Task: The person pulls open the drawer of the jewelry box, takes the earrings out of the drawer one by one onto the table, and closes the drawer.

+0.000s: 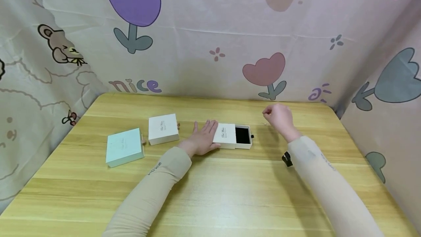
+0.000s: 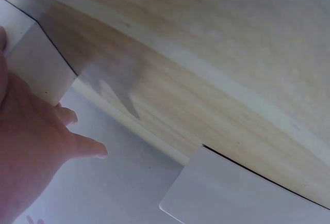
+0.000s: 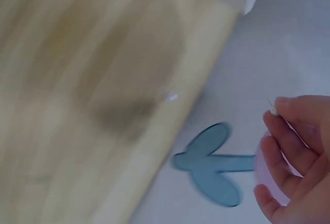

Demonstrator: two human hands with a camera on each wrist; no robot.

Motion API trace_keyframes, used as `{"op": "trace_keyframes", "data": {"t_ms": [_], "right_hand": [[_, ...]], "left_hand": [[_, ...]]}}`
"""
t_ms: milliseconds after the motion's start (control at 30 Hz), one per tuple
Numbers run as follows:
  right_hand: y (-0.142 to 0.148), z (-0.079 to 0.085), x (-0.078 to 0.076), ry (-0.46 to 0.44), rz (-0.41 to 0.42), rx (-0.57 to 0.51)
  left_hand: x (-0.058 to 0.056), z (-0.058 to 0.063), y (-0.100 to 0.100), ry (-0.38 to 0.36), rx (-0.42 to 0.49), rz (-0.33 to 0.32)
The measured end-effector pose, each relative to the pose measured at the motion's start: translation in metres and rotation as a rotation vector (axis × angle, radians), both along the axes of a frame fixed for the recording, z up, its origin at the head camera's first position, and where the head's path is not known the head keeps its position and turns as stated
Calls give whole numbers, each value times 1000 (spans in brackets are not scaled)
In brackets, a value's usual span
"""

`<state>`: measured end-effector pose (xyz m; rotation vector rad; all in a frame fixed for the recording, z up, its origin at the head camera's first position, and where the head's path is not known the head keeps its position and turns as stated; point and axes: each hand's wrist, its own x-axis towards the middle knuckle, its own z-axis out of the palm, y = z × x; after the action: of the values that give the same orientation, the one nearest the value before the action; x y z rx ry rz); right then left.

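My left hand (image 1: 204, 139) lies with straight fingers against the left end of a white drawer box (image 1: 227, 135). The box's inner tray (image 1: 243, 137) is pulled partly out to the right, showing a black lining and a small black tab. Over the table, right of that box, my right hand (image 1: 279, 117) pinches a tiny white bead with a thin pin (image 3: 274, 111), like a pearl stud earring, between thumb and forefinger. On the table below that hand is a small shiny piece (image 3: 172, 97), too blurred to identify.
To the left stand another white box (image 1: 163, 129) with a brown tab and a mint-green box (image 1: 124, 147). A small black object (image 1: 287, 159) shows beside my right sleeve. Printed cloth (image 1: 197, 46) hangs behind the wooden table (image 1: 210, 200).
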<state>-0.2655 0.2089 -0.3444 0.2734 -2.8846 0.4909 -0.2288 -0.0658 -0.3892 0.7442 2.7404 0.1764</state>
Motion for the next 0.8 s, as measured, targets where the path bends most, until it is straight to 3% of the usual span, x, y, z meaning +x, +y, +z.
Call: {"op": "trace_keyframes", "data": {"t_ms": [267,533,800], "right_hand": [[18,-20,-15,-179,-90,36],[25,-32,-22,-249,-131,83],[25,-35,-23,-277,-118,132]], "left_hand": [[2,1,-1,5,17,-8],[1,-1,-1,12,8,-11],[-2,-3,-1,13,1,-4]]}}
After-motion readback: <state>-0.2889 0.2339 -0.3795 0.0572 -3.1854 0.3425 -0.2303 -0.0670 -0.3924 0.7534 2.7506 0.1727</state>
